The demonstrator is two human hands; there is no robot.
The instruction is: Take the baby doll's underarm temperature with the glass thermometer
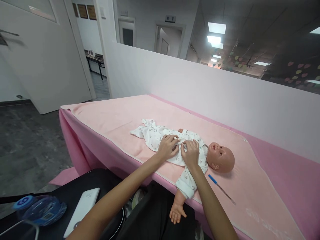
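A baby doll (221, 158) lies on its back on the pink-covered table, its head to the right. It wears a white printed baby romper (155, 133), and one doll arm hangs over the near edge. My left hand (168, 146) rests at the doll's middle with its fingers curled on the romper's front. Close beside it, my right hand (190, 153) pinches the same cloth at the chest, the fingertips of both hands nearly meeting. What exactly lies between the fingertips is too small to make out. A small round snap (200, 147) shows near the collar.
A blue-capped pen (222, 189) lies near the doll's head on the pink cloth (110, 116). At lower left, a black chair (100, 180) holds a water bottle (41, 208) and a white power bank (83, 208). A white wall with glass stands behind the table.
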